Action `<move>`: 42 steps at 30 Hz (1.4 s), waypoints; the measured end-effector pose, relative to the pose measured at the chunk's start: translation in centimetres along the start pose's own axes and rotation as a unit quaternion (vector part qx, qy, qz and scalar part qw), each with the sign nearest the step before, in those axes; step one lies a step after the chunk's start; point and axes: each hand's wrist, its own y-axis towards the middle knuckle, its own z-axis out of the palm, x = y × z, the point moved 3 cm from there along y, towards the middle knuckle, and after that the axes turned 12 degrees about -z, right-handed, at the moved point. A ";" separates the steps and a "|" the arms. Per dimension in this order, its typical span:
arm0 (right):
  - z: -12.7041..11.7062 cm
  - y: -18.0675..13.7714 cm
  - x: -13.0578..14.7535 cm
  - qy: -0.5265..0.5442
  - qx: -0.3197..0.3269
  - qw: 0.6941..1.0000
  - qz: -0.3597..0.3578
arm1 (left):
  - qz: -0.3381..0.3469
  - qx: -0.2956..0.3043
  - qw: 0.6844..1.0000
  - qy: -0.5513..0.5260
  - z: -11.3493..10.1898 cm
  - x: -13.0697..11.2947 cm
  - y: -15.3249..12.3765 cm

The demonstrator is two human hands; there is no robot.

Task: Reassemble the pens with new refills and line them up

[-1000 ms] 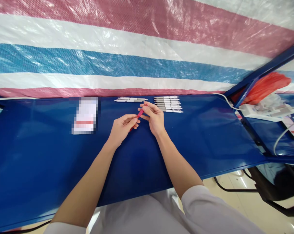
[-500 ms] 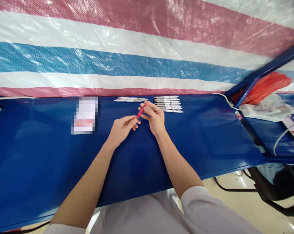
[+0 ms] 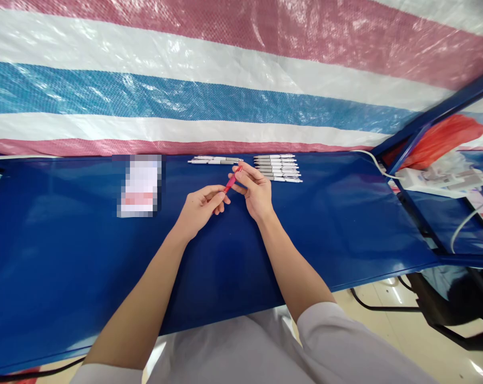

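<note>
A slim red pen (image 3: 229, 184) is held above the middle of the blue table (image 3: 65, 256), a little nearer its far edge than its near one. It lies tilted, its upper end pointing toward the far edge and to the right, its lower end down toward the left. The right hand (image 3: 257, 193) pinches the upper part between thumb and fingertips, so that hand is closed on the pen. The left hand (image 3: 201, 207) is curled around the lower end, its fingers folded over the barrel and gripping it too. Both hands sit close together, almost touching, with the bare forearms running back to the near edge of the table and pale sleeves showing at the bottom.

Just beyond the hands, along the far edge, lie two groups of white pens. The row of white pens (image 3: 276, 167) to the right lies side by side, neatly parallel to the edge. The smaller pair of white pens (image 3: 214, 160) lies just left of that row, also along the edge. Further left on the table is a blurred white card (image 3: 139, 185). A striped tarpaulin (image 3: 225, 80) in red, white and blue hangs behind the far edge. At the far right corner a white cable (image 3: 371, 160) runs off the table, and a red plastic bag (image 3: 437, 138) lies beyond the blue frame.
</note>
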 end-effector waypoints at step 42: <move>-1.6 2.5 5.3 -0.068 -0.038 0.990 -0.118 | -0.027 0.113 0.993 -0.023 -1.0 0.2 -0.7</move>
